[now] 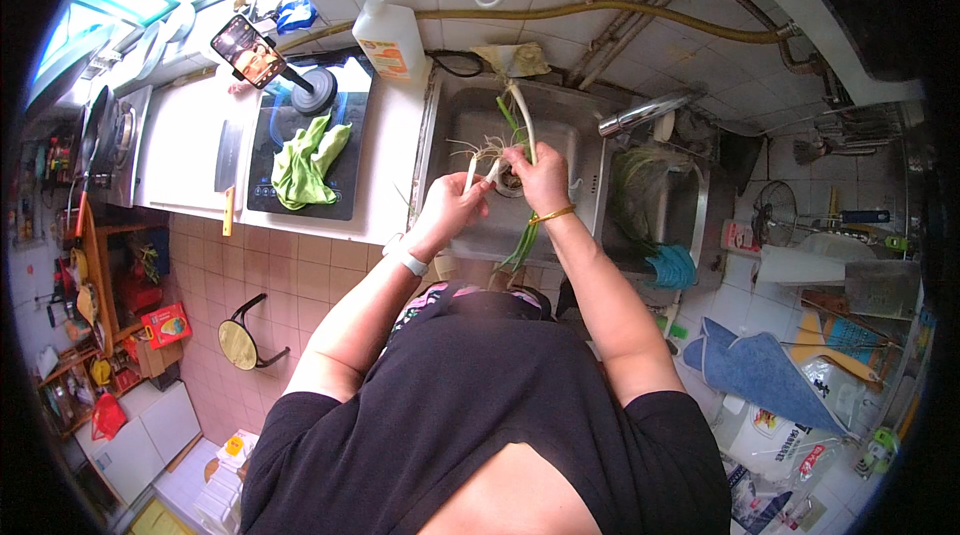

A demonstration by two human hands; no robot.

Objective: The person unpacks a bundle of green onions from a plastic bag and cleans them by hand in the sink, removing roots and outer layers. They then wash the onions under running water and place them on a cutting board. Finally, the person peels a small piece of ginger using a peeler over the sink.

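Observation:
Both hands are over the left basin of a stainless steel sink (465, 111). My left hand (456, 206) grips the white stems of scallions (471, 172), whose tangled roots point up and away from me. My right hand (541, 176) pinches at the root end beside the left fingertips. A long white scallion stalk (523, 111) also passes through the right hand, its root end toward the wall. Green scallion leaves (525, 244) hang below the hands toward the sink's near edge. Partly behind the fingers is the drain (510, 182).
A chrome faucet (646, 113) reaches over the divider. Right of it, the second basin (694, 216) holds stringy greenish matter, with a teal cloth-like item (671, 267) at its edge. Leftward are a white jug (388, 36), an induction cooktop (352, 152) with a green cloth (307, 164), a cleaver (229, 167) and a propped phone (249, 51).

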